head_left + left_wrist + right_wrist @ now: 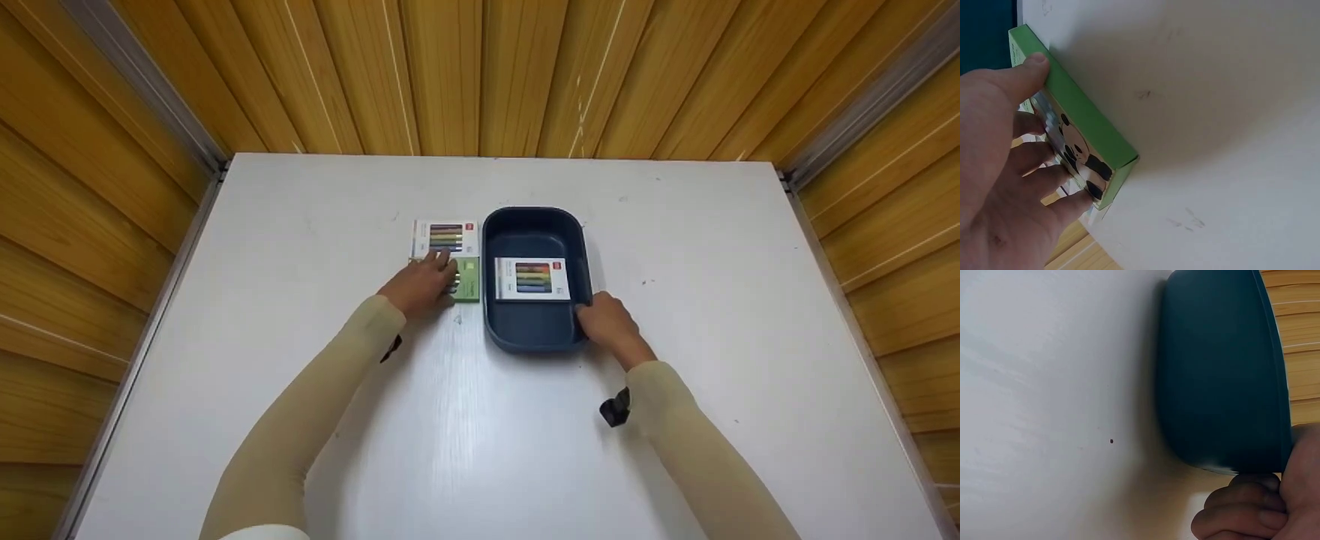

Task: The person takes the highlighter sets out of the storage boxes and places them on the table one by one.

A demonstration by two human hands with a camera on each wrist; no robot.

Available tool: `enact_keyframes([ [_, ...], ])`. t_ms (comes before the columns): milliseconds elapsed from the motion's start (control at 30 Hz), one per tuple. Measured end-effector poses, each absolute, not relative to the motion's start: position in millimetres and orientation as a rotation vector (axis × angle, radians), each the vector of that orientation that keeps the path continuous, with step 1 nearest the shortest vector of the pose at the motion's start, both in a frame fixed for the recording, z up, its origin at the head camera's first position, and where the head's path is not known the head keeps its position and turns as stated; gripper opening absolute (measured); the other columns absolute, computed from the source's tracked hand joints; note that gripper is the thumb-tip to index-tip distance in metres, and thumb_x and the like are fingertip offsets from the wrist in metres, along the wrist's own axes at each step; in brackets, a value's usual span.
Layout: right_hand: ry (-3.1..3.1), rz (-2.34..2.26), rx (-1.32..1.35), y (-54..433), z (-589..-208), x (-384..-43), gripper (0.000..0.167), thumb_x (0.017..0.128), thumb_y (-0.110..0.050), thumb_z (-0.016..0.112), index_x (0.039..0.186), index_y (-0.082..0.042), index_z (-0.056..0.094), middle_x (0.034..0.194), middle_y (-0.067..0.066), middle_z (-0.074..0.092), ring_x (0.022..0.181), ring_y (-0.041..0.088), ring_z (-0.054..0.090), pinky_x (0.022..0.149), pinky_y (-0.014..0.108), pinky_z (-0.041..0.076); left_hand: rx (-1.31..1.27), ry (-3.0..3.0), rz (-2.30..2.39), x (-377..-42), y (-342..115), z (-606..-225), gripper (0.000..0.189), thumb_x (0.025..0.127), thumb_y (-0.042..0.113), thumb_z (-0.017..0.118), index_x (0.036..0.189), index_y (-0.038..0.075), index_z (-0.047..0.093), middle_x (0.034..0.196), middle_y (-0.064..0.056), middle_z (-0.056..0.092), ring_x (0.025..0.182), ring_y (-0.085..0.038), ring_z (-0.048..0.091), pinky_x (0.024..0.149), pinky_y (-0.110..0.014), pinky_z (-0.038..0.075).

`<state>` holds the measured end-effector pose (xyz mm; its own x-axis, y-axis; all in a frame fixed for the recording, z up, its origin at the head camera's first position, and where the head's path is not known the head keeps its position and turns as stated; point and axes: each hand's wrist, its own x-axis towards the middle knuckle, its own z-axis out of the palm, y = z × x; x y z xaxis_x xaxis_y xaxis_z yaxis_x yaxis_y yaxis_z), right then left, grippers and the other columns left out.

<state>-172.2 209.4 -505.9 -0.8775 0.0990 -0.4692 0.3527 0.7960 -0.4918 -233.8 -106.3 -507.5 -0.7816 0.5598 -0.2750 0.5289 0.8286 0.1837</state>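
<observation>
A dark blue plastic basin (534,330) stands on the white table, and a white box of coloured crayons (559,289) lies inside it. My right hand (609,322) grips the basin's right rim near its front corner, thumb inside and fingers curled outside. Left of the basin lies a green box with a panda picture (1092,121). My left hand (421,286) holds this green box, thumb on its near side and fingers over its top face. A second white crayon box (421,234) lies directly behind the green one, partly hidden by the left fingertips.
The white table (315,210) reaches back to a yellow wood-panelled wall (450,75), with similar panels at both sides. Grey metal posts (150,82) stand at the back corners. A black wrist device (615,409) hangs beneath the right sleeve.
</observation>
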Motion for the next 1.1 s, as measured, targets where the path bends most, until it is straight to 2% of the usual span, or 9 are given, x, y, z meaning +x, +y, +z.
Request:
enact_keyframes([
  [333, 2.555, -0.801, 0.341, 208.1, -504.8, -172.8, 0.041, 0.097, -0.025, 0.035, 0.112, 0.007, 0.055, 0.091, 0.013, 0.058, 0.081, 0.025, 0.056, 0.063, 0.031, 0.042, 0.78, 2.669, 0.142, -244.6, -108.2, -508.8, 0.066, 0.097, 0.034, 0.057, 0.151, 0.008, 0.03, 0.16, -0.016, 0.021, 0.148, -0.036, 0.019, 0.117, -0.053, 0.024],
  [667, 2.533, -0.798, 0.35, 206.8, -504.2, -171.3, 0.044, 0.098, -0.027, 0.034, 0.119, 0.008, 0.052, 0.097, 0.015, 0.057, 0.086, 0.027, 0.055, 0.067, 0.033, 0.042, 0.826, 2.693, 0.164, -253.6, -108.8, -509.2, 0.063, 0.094, 0.031, 0.061, 0.147, 0.005, 0.037, 0.157, -0.019, 0.027, 0.145, -0.04, 0.025, 0.113, -0.056, 0.03],
  [767, 2.538, -0.797, 0.337, 206.4, -505.5, -171.0, 0.043, 0.097, -0.027, 0.034, 0.116, 0.007, 0.054, 0.095, 0.014, 0.058, 0.083, 0.026, 0.055, 0.065, 0.032, 0.042, 0.806, 2.682, 0.173, -254.4, -110.3, -508.8, 0.064, 0.094, 0.031, 0.061, 0.148, 0.006, 0.036, 0.158, -0.018, 0.026, 0.146, -0.04, 0.024, 0.114, -0.054, 0.029],
  [967, 2.57, -0.803, 0.321, 208.7, -504.7, -173.5, 0.041, 0.097, -0.026, 0.035, 0.112, 0.006, 0.056, 0.092, 0.014, 0.058, 0.079, 0.025, 0.056, 0.062, 0.031, 0.042, 0.823, 2.726, 0.195, -258.5, -108.0, -507.2, 0.057, 0.092, 0.029, 0.064, 0.141, 0.006, 0.044, 0.155, -0.017, 0.033, 0.144, -0.039, 0.029, 0.111, -0.056, 0.033],
  [1100, 2.568, -0.792, 0.316, 208.8, -506.0, -173.4, 0.04, 0.097, -0.026, 0.036, 0.111, 0.006, 0.056, 0.092, 0.013, 0.058, 0.079, 0.025, 0.055, 0.062, 0.031, 0.041, 0.788, 2.7, 0.206, -257.7, -107.1, -507.4, 0.058, 0.093, 0.029, 0.063, 0.143, 0.008, 0.042, 0.157, -0.016, 0.029, 0.146, -0.037, 0.025, 0.113, -0.056, 0.03],
])
